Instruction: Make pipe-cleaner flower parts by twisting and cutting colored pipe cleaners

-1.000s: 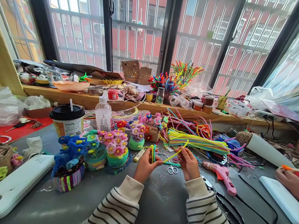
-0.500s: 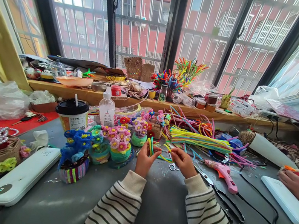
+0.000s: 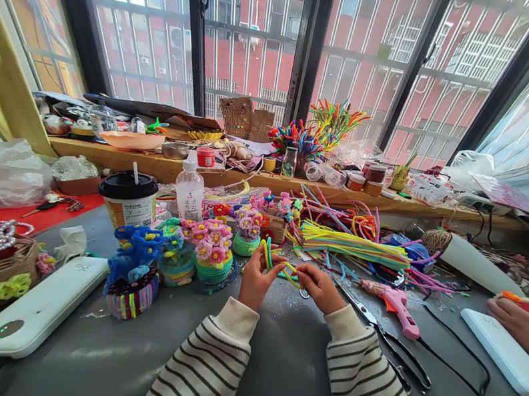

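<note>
Between my hands are bent pipe cleaners (image 3: 268,250), yellow and green-teal, curved into loops. My left hand (image 3: 258,281) is closed around the looped part, with its thumb toward the right. The fingers of my right hand (image 3: 321,288) pinch a yellow length that runs across to the left hand. Scissors (image 3: 303,293) lie on the table just behind my right hand, mostly covered by it. To the left of my hands stands a small pot of pink pipe-cleaner flowers (image 3: 213,250), and a blue-flowered pot (image 3: 134,274) is closer to me.
A bundle of pipe cleaners (image 3: 355,246) lies behind my hands. On the right are a pink glue gun (image 3: 395,308), black-handled pliers (image 3: 401,353), a white power bank (image 3: 506,357) and another person's hand (image 3: 526,333). A lidded cup (image 3: 129,202) and bottle (image 3: 189,192) stand left.
My right hand has moved slightly left, bringing the yellow length nearer my left hand and its loops. The scissors are more covered now.
</note>
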Demonstrator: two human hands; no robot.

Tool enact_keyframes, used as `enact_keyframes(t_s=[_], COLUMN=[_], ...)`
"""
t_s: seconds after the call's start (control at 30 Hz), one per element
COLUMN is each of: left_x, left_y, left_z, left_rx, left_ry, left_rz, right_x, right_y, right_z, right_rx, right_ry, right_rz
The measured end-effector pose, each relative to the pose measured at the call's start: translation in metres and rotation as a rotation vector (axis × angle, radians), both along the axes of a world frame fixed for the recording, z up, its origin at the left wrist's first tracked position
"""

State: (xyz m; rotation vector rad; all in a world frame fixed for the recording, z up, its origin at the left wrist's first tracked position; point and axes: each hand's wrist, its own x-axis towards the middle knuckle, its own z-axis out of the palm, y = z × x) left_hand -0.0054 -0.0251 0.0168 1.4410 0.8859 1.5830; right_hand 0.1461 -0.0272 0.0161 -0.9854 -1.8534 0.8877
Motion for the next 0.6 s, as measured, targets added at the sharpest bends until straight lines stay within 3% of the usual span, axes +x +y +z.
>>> enact_keyframes(t_s=[0.33,0.6], left_x=[-0.0014,-0.0033], left_y=[0.0012,0.0058], left_z=[0.0003,-0.0037], left_rx=[-0.078,-0.145], left_ry=[-0.060,-0.094], left_rz=[0.040,0.108], right_x=[-0.0008,-0.0015], right_y=[0.0010,0.0046], right_z=[-0.0010,-0.0070], right_rx=[0.058,0.315], right_ry=[-0.024,-0.219], right_rz=[-0.030,-0.100])
